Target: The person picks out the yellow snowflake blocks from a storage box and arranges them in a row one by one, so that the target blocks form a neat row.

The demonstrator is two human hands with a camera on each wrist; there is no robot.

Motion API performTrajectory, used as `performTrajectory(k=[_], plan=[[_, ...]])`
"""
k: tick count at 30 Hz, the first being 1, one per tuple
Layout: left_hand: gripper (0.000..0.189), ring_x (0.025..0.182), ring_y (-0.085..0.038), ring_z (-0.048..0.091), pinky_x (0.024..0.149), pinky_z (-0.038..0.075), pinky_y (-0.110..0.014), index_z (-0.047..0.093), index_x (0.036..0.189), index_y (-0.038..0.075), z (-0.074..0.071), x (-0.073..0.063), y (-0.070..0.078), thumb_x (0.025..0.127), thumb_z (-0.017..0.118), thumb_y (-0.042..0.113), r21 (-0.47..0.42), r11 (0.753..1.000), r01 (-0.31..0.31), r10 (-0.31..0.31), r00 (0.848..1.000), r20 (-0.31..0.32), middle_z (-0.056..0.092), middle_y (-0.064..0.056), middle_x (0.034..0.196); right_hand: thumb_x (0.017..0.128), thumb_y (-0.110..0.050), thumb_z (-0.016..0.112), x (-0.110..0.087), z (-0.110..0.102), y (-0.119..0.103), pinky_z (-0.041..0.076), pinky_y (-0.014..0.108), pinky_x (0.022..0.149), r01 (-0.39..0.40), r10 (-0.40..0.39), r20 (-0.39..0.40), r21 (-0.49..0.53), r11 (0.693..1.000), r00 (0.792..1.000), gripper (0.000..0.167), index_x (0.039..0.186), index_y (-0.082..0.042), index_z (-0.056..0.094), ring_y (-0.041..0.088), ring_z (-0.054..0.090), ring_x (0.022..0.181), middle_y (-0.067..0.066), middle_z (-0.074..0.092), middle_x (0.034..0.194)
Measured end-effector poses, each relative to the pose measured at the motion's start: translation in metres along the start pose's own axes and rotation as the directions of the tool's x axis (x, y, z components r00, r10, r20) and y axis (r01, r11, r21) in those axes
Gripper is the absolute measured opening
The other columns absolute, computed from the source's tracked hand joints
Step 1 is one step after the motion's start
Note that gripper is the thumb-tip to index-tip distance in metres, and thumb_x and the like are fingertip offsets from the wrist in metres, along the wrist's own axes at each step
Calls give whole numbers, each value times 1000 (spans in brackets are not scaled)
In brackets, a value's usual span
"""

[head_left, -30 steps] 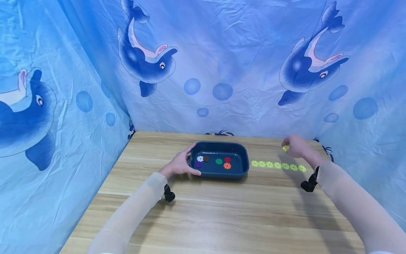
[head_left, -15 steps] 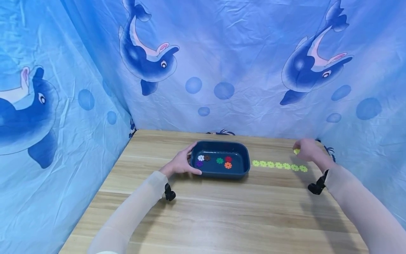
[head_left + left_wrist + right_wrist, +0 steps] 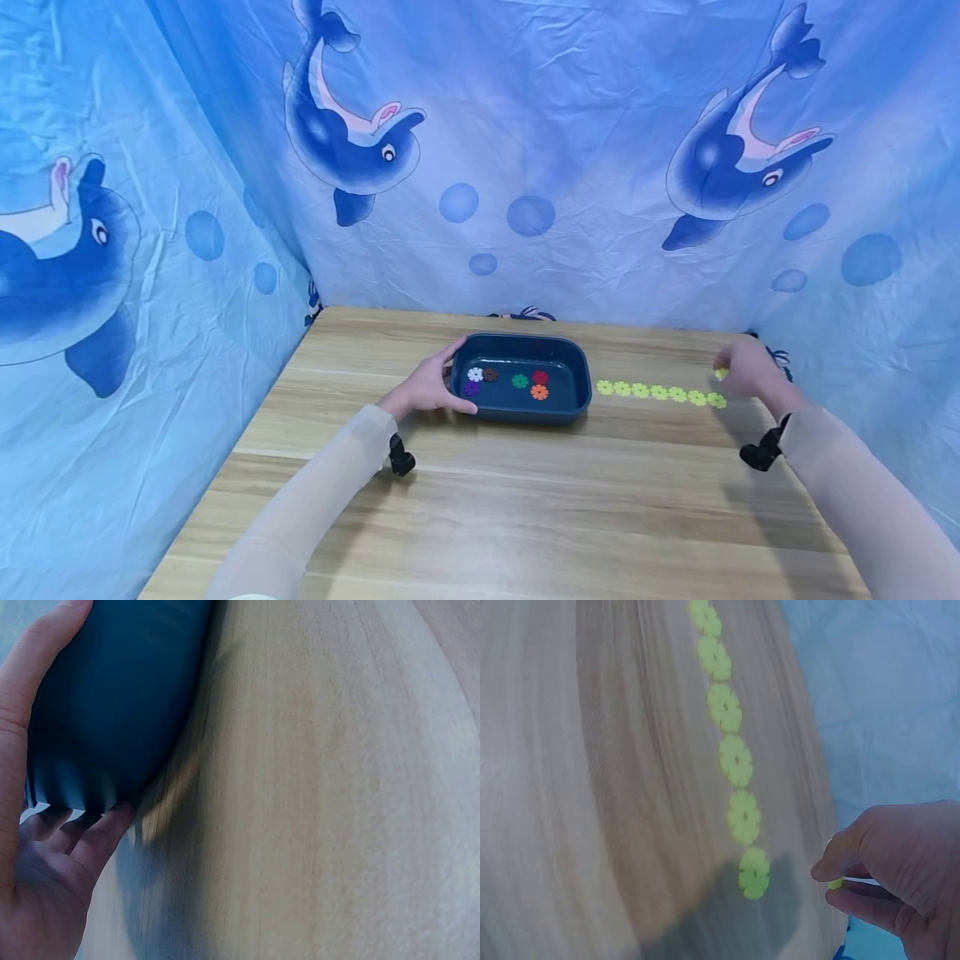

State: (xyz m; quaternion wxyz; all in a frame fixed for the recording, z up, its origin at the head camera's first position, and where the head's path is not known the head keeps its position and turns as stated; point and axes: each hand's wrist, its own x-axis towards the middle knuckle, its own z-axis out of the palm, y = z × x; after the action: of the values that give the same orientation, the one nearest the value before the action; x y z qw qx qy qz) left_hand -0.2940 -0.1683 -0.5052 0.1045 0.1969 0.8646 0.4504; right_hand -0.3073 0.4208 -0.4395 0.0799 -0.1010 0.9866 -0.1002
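Observation:
My right hand (image 3: 748, 371) pinches a yellow-green snowflake building disc (image 3: 721, 374) between thumb and fingers. In the right wrist view most of that disc is hidden by the fingertips. Just beneath it lies the right end of a straight row of matching yellow-green discs (image 3: 658, 392), laid edge to edge on the table. My left hand (image 3: 431, 385) holds the left end of a dark blue plastic basin (image 3: 551, 414), thumb on the near side and fingers at the end wall. Inside the basin are white (image 3: 476, 375), brown, purple, green, red and orange (image 3: 539, 392) discs.
Everything stands on a wood-grain table (image 3: 517, 500). A blue dolphin-print cloth (image 3: 592, 150) hangs along its back and sides. The basin's right end is close to the row's left end. A camera (image 3: 761, 450) is strapped to each wrist.
My right hand has moved right and then nearer with its disc, from above the row's right part to beyond its right end. The left hand and basin have stayed put.

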Motion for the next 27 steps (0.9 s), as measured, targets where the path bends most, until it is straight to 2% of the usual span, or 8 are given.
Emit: performTrajectory(k=[4, 6, 11, 14, 16, 20, 27], plan=[[134, 159, -43, 35, 125, 40, -57, 14, 173, 23, 0, 1, 0, 72, 101, 35, 7, 1000, -3, 3, 1000, -5, 16, -10, 180, 90, -11, 74, -3, 6, 8, 61, 61, 84, -24, 24, -5, 15, 1000, 1000, 34, 115, 12, 73, 51, 69, 100, 36, 72, 113], [134, 159, -43, 35, 125, 40, -57, 14, 173, 23, 0, 1, -1, 72, 101, 35, 13, 1000, -3, 3, 1000, -5, 16, -10, 180, 89, -9, 75, -4, 8, 11, 61, 61, 83, -28, 28, -1, 23, 999, 1000, 33, 114, 11, 74, 48, 70, 97, 35, 72, 112], [135, 159, -43, 35, 125, 40, -57, 13, 173, 22, 0, 2, -1, 71, 101, 37, 14, 1000, -9, 9, 1000, -1, 16, -10, 180, 81, 4, 70, -7, 14, 19, 59, 64, 90, -57, 56, 29, 25, 998, 998, 32, 112, 8, 76, 56, 66, 108, 35, 72, 116], [135, 159, -43, 35, 125, 40, -57, 13, 173, 23, 1, 3, -1, 71, 101, 37, 13, 1000, -11, 11, 1000, 2, 16, -10, 180, 75, 5, 73, -10, 18, 23, 58, 65, 91, -73, 72, 42, 26, 997, 997, 36, 111, 5, 77, 58, 64, 112, 34, 72, 117], [135, 159, -43, 35, 125, 40, -57, 13, 173, 22, 1, 3, -1, 72, 101, 36, 11, 1000, -11, 11, 1000, 3, 16, -10, 180, 73, 3, 76, -12, 20, 25, 58, 64, 90, -84, 82, 53, 29, 996, 995, 38, 110, 4, 78, 56, 65, 109, 33, 73, 116], [134, 158, -44, 35, 124, 41, -57, 13, 173, 23, 1, 3, -1, 73, 101, 35, 0, 1000, -9, 9, 1000, 5, 15, -10, 180, 75, -1, 77, -15, 22, 26, 58, 62, 88, -91, 91, 69, 1, 996, 993, 36, 111, 3, 78, 51, 67, 104, 30, 74, 113], [133, 159, -44, 35, 124, 41, -57, 13, 173, 23, 1, 2, -1, 74, 100, 32, 0, 1000, -11, 11, 1000, -3, 16, -10, 180, 80, -3, 70, -21, 23, 22, 61, 59, 84, -62, 63, 31, -18, 998, 998, 35, 113, 8, 75, 48, 70, 100, 31, 74, 111]])
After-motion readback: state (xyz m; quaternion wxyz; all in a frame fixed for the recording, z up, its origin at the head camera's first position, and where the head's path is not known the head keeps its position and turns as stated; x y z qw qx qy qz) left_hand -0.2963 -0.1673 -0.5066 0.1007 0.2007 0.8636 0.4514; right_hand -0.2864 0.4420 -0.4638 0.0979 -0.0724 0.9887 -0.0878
